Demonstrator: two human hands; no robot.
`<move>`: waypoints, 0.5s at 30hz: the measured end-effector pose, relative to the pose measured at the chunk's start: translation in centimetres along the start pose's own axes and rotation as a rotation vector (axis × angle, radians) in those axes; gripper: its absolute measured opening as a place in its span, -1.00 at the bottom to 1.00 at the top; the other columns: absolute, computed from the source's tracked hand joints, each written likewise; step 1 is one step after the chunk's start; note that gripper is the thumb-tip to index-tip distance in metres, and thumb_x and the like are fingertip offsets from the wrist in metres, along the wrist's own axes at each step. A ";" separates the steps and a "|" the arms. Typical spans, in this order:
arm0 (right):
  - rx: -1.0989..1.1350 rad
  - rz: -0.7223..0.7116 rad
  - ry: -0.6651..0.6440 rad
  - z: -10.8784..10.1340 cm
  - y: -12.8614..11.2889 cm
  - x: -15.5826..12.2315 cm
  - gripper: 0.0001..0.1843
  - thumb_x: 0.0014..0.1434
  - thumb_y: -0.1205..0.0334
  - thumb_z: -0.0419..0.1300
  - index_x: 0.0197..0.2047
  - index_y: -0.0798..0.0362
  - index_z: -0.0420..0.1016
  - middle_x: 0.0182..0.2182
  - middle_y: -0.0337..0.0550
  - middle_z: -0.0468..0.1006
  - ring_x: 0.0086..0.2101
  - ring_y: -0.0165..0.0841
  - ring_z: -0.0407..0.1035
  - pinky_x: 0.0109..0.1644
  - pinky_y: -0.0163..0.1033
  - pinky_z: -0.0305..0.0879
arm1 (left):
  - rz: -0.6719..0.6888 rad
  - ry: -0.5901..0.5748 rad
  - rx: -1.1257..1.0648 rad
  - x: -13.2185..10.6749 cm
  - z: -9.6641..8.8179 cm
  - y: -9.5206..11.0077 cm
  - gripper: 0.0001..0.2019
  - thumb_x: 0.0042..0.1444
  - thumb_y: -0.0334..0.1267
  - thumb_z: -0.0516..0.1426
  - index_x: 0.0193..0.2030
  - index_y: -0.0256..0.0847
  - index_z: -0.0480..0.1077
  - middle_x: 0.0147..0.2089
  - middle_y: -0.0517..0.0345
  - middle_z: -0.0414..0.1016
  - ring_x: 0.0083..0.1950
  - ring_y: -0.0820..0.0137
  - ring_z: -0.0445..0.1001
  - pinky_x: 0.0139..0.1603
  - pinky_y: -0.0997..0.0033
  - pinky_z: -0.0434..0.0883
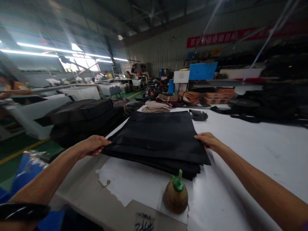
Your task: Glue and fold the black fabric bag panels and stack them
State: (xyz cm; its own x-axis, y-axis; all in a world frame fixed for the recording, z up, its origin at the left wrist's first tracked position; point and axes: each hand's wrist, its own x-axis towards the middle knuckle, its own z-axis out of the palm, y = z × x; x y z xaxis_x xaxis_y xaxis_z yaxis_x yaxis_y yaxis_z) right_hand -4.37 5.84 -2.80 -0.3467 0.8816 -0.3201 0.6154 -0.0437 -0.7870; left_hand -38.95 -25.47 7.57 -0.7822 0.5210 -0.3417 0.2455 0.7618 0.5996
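A stack of black fabric sheets (156,134) lies on the white-covered table in front of me. My left hand (95,145) pinches the left edge of the top sheet between thumb and fingers. On the opposite side, my right hand (207,140) grips the right edge of that sheet. The sheet spans the space between both hands, its near edge sitting over other black layers below. Close to the stack's near edge stands a round brown object with a green top and stem (176,194).
Dark folded material (79,112) is piled at the left. Beyond the stack lie beige folded pieces (157,106), brown bundles (190,97) and a grey scrap (198,115). Black material (269,99) is heaped at the right. A person (16,86) is at the far left.
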 end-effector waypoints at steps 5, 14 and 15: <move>0.084 0.016 -0.036 -0.1 -0.2 -0.1 -0.71 0.24 0.14 0.12 -0.03 0.11 0.36 -0.14 -0.11 0.44 -0.26 -0.33 0.40 -0.24 -0.14 0.40 | -0.026 -0.049 -0.063 0.2 -0.4 0.5 -0.73 0.18 -0.18 0.09 -0.50 -0.23 0.22 -0.81 0.58 0.13 -0.71 0.72 0.09 -0.58 0.72 -0.02; 0.082 0.008 -0.068 -0.2 -1.4 -1.2 -0.72 0.24 0.16 0.13 -0.03 0.11 0.36 -0.16 -0.12 0.44 -0.29 -0.35 0.40 -0.27 -0.17 0.41 | -0.071 -0.027 -0.053 1.4 -0.7 -0.6 -0.76 0.23 -0.19 0.01 -0.45 -0.21 0.27 -0.83 0.59 0.13 -0.70 0.73 0.08 -0.54 0.73 -0.02; 0.072 0.010 -0.077 -0.2 -1.5 -1.4 -0.72 0.24 0.15 0.13 -0.03 0.11 0.36 -0.16 -0.12 0.44 -0.28 -0.35 0.40 -0.26 -0.16 0.40 | -0.077 -0.016 -0.037 1.5 -0.6 -0.8 -0.75 0.24 -0.20 0.01 -0.46 -0.21 0.26 -0.83 0.58 0.12 -0.70 0.72 0.08 -0.55 0.73 -0.02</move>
State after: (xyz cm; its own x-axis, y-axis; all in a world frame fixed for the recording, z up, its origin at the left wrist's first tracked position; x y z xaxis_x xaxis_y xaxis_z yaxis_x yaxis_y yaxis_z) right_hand -4.62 4.74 -1.03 -0.3961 0.8424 -0.3655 0.5673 -0.0885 -0.8187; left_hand -40.65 -25.49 7.02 -0.7884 0.4679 -0.3994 0.1632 0.7851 0.5975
